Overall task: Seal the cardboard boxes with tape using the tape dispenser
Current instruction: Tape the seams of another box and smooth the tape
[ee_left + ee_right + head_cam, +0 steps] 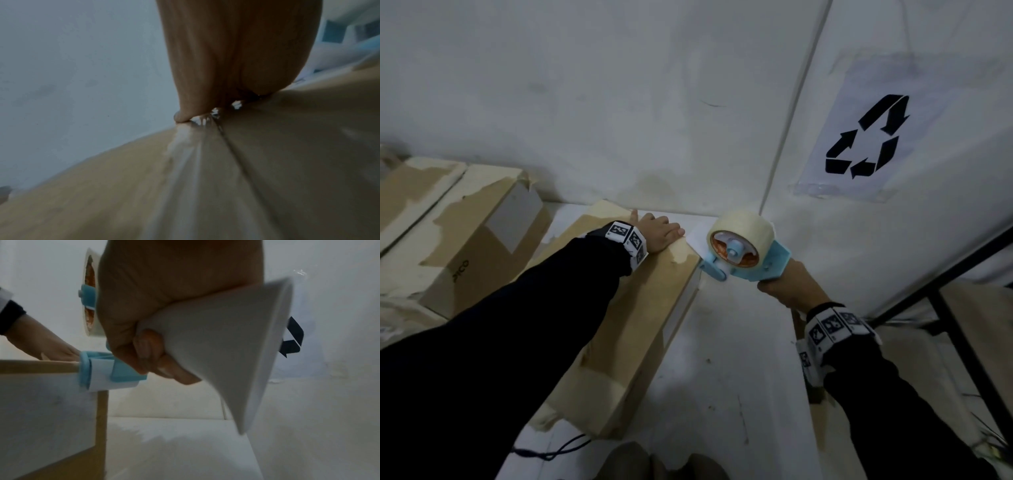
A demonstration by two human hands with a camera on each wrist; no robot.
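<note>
A long brown cardboard box (640,308) lies on the white floor, its top seam (236,154) partly covered with clear tape. My left hand (659,233) presses flat on the box's far end, fingers straight (236,56). My right hand (789,286) grips the handle of a light blue tape dispenser (750,260) carrying a roll of pale tape (739,228). The dispenser's roller (85,369) sits against the box's far top edge, at its white end face (45,410). In the right wrist view my fingers (156,356) curl round the handle.
Two more cardboard boxes (465,240) with torn tape lie at the left. White walls close the corner behind, one bearing a recycling sign (866,137). A dark metal frame (955,308) stands at the right. A black cable (558,448) lies on the floor near me.
</note>
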